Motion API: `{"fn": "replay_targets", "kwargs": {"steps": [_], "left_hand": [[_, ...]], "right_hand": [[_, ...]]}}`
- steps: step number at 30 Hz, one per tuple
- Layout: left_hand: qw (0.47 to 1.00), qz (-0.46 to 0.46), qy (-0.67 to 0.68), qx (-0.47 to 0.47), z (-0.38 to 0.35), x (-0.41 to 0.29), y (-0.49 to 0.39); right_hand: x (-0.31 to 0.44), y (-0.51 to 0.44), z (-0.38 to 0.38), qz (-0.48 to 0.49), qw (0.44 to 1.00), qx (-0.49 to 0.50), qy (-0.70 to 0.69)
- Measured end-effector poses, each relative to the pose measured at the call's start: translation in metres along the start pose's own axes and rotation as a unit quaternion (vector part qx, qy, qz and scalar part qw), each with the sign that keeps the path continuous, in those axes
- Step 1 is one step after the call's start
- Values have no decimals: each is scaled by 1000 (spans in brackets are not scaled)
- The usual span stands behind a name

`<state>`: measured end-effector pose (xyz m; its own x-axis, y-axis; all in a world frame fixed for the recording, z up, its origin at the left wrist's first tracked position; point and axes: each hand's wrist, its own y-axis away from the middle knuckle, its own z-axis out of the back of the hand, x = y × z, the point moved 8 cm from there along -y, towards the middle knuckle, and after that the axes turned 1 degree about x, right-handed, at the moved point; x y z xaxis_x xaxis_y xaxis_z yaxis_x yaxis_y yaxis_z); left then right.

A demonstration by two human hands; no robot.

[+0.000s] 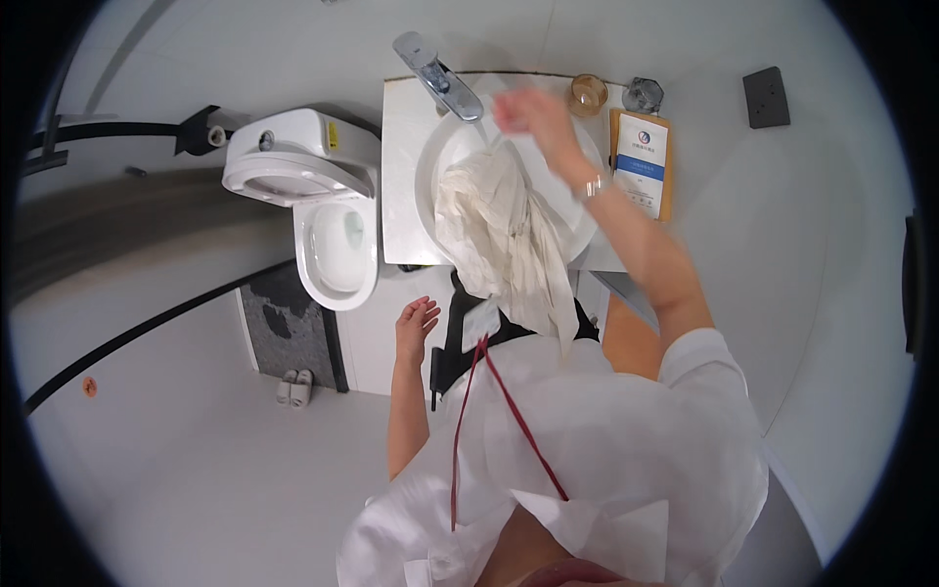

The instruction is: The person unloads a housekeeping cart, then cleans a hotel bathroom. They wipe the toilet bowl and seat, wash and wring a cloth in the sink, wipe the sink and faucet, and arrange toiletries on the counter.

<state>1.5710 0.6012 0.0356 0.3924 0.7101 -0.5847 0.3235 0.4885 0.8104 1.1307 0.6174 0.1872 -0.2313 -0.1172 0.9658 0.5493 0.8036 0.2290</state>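
Note:
A crumpled off-white cloth [499, 235] lies in the round white washbasin [429, 169] and hangs over its front rim towards my clothes. Above the right part of the basin is my right hand [534, 121], blurred, with a watch or bracelet at the wrist; it is near the chrome faucet [444, 81] and I see nothing held in it. Below the counter's left front edge, my left hand [418, 323] hangs free with fingers slightly bent and apart. Water seems to run from the spout onto the cloth.
An amber glass [588, 95], a clear glass [643, 95] and a clipboard with a printed sheet [642, 165] sit at the counter's right. Left of the counter stands a white toilet [339, 253] with its lid raised. Slippers [295, 389] lie by a dark mat [290, 326].

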Motion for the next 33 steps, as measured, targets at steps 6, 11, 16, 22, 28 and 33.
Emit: {"fn": "replay_targets", "kwargs": {"steps": [6,11,16,22,28,33], "left_hand": [[998,46,-35,12,-14,-5,-13],[997,-29,-77,-4,-17,-59,-34],[921,-286,-260,-43,-58,-152,-29],[607,-561,-563,2,-216,-191,-22],[645,-292,-701,84,-241,-155,-98],[735,-129,-660,85,-208,-115,-135]], "right_hand": [[-139,106,-42,64,826,65,557],[-151,23,15,35,869,-59,490],[-129,-32,-19,20,838,-170,518],[-95,8,-7,126,862,-54,487],[-31,-9,122,119,742,-193,631],[-69,-37,166,-34,688,-68,721]]}}
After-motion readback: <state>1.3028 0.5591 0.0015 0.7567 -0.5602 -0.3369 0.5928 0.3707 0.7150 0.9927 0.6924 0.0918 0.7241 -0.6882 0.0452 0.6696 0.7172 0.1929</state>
